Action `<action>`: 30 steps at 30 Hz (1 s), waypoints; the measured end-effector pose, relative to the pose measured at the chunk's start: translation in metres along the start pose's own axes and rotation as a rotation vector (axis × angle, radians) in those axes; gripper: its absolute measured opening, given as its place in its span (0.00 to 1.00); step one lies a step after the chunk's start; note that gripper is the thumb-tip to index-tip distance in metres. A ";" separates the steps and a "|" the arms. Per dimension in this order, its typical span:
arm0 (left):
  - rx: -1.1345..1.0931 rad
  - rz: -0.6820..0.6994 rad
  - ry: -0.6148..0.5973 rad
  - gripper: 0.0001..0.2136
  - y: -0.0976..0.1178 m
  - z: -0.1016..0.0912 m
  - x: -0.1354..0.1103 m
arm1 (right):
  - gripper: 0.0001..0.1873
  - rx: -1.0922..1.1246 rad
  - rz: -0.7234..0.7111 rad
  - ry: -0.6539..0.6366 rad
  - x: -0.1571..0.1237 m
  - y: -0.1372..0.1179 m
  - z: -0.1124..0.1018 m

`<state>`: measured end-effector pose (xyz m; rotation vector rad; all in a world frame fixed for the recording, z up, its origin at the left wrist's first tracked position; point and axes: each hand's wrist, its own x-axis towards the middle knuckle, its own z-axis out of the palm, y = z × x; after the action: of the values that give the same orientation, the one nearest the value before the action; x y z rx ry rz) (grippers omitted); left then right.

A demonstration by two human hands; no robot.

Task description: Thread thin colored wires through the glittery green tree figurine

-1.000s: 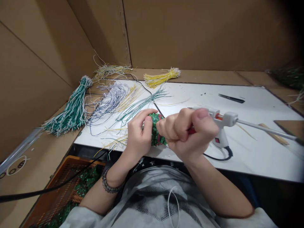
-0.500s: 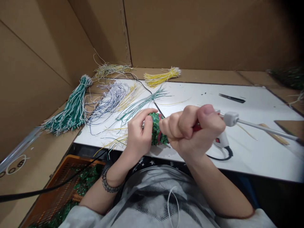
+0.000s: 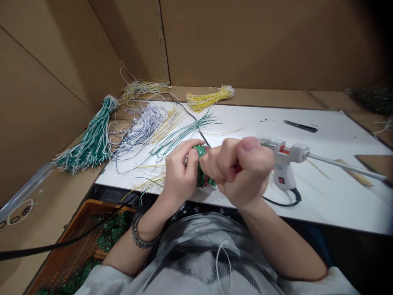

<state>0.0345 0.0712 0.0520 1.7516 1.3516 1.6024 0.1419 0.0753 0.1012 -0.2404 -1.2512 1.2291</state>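
Note:
Near the front edge of the white table, my left hand (image 3: 180,171) is wrapped round a green glittery tinsel piece (image 3: 201,150) with a dark red strip on it. My right hand (image 3: 241,166) is a closed fist pressed up against the piece's right side, thumb on top. Between its fingers a bit of a red handle (image 3: 238,167) shows; the rest of that tool is hidden, so its kind is unclear. Just right of the fist a white glue gun (image 3: 284,172) stands on the table, a glue stick (image 3: 344,164) poking out of its back.
Green-and-white wire ties (image 3: 92,139), purple-blue ones (image 3: 144,127) and a yellow bundle (image 3: 210,98) lie left and behind. Black snips (image 3: 300,126) rest at back right. An orange crate (image 3: 73,229) with green tinsel sits below left. Cardboard walls (image 3: 260,45) enclose the table.
My right fist has shifted left, closer against the tinsel piece, so more of the glue gun shows. My left hand has stayed nearly still.

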 end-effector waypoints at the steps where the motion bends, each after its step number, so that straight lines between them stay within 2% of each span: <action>1: -0.004 0.001 0.001 0.13 -0.001 0.000 0.000 | 0.27 -0.016 0.019 -0.006 0.000 0.000 0.002; 4: -0.013 0.017 0.007 0.13 -0.003 0.000 0.000 | 0.27 -0.034 0.057 -0.031 0.003 0.001 0.005; 10: -0.031 0.002 0.009 0.14 -0.001 0.000 0.000 | 0.32 0.060 0.039 -0.020 0.013 0.005 0.003; 16: -0.029 -0.051 0.003 0.16 0.003 -0.001 0.001 | 0.29 0.169 -0.075 -0.116 0.005 0.008 -0.008; 22: -0.033 -0.083 -0.009 0.16 0.006 0.000 0.001 | 0.30 0.207 -0.154 -0.019 -0.005 0.011 -0.010; 27: -0.008 -0.057 0.013 0.15 0.007 0.000 0.000 | 0.29 0.245 -0.153 0.056 -0.007 0.010 -0.010; 30: 0.012 -0.052 0.006 0.15 0.007 -0.001 0.000 | 0.28 0.233 -0.143 0.052 -0.008 0.008 -0.010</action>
<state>0.0368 0.0677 0.0582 1.7054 1.4010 1.5760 0.1467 0.0769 0.0869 -0.0125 -1.0517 1.2241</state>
